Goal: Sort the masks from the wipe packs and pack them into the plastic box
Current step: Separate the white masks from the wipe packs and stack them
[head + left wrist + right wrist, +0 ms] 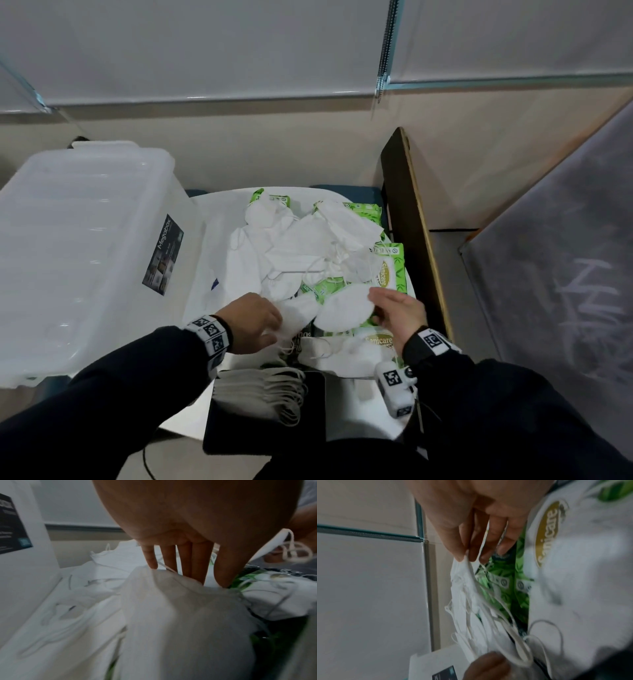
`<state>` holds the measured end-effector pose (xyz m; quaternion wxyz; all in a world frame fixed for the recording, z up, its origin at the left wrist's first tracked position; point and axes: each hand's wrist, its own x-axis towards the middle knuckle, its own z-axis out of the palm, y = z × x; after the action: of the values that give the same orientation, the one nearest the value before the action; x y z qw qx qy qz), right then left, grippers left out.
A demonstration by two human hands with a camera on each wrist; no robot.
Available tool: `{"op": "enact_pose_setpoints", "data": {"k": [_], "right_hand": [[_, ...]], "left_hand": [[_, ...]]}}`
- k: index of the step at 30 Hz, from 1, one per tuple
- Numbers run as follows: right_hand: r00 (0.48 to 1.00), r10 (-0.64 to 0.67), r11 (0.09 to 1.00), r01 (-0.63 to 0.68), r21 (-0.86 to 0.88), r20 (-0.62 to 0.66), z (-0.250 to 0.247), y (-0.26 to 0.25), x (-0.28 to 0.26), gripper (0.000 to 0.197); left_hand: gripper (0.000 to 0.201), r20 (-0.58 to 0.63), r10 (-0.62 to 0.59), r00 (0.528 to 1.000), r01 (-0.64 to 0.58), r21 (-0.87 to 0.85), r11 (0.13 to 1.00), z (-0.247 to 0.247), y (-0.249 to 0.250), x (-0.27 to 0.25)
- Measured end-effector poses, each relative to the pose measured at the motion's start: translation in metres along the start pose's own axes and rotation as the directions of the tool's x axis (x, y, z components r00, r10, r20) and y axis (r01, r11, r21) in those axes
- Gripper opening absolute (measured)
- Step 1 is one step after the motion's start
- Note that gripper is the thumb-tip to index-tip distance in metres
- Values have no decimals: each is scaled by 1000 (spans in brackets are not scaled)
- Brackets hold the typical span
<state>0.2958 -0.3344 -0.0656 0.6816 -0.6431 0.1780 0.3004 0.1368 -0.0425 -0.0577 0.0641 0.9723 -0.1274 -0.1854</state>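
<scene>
Masks [308,253] lie tangled with green wipe packs [394,270] at frame centre, each hand's fingers [462,547] pinching one mask beside the closed plastic box [85,240], so looped ear straps could likely drag neighbours along.

Free room and obstacles, as we find them:
- Plastic box [82,246], lid on, walls off the counter's left side.
- Upright brown board [416,222] closes the right edge.
- Mixed pile of masks [291,250] and wipe packs [394,270] fills the counter's middle and far part.
- Stacked masks [263,390] occupy the near edge.
- We see bare counter [205,274] as a strip between box and pile.
</scene>
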Motion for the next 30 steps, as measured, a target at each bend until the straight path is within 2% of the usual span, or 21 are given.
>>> {"op": "enact_pose_setpoints", "data": {"k": [4, 5, 7, 9, 11, 12, 14, 16, 18, 19, 22, 25, 26, 27, 30], "right_hand": [[997, -76, 997, 77, 30, -33, -14, -16, 15, 36], [996, -79, 996, 80, 43, -33, -16, -19, 18, 43], [998, -57, 996, 58, 72, -20, -20, -22, 22, 51], [1000, -20, 998, 21, 62, -19, -24, -21, 24, 43], [999, 16, 998, -14, 53, -51, -27, -16, 24, 32], [998, 28, 998, -25, 51, -56, -28, -15, 23, 30], [998, 49, 997, -47, 54, -35, -27, -14, 18, 27], [999, 51, 997, -50, 67, -8, -28, -16, 15, 25], [999, 42, 997, -43, 65, 24, -29, -19, 14, 24], [998, 41, 997, -44, 63, 40, -29, -20, 13, 23], [995, 51, 997, -55, 53, 80, -33, -21, 14, 26], [993, 77, 993, -84, 80, 95, -28, -24, 11, 25], [989, 99, 990, -109, 88, 114, -25, -24, 10, 26], [982, 126, 987, -138, 86, 140, -21, -24, 9, 27], [961, 179, 982, -187, 20, 211, -12, -24, 4, 34]], "left_hand": [[44, 145, 66, 987, -68, 10, 998, -1, 39, 27], [43, 150, 71, 986, -75, 21, 997, -3, 47, 35], [38, 75, 18, 997, -21, 44, 999, -13, 57, 50], [33, -56, -163, 985, 167, 67, 984, -30, 58, 65], [29, -143, -410, 901, 415, 10, 910, -45, 49, 76], [33, -123, -508, 853, 512, 4, 859, -48, 42, 80], [46, -18, -606, 795, 606, 66, 793, -48, 32, 84], [40, 20, -619, 785, 610, 145, 779, -42, 30, 85], [16, 3, -589, 808, 574, 219, 789, -39, 35, 85], [12, -3, -578, 816, 560, 248, 791, -38, 37, 84], [13, -70, -577, 814, 578, 202, 791, -36, 40, 81], [51, -90, -631, 771, 637, 106, 763, -32, 32, 74], [56, -87, -641, 762, 647, 115, 754, -30, 30, 72], [53, -88, -635, 767, 641, 137, 755, -29, 29, 71], [26, -114, -579, 807, 590, 190, 785, -31, 38, 70]]}}
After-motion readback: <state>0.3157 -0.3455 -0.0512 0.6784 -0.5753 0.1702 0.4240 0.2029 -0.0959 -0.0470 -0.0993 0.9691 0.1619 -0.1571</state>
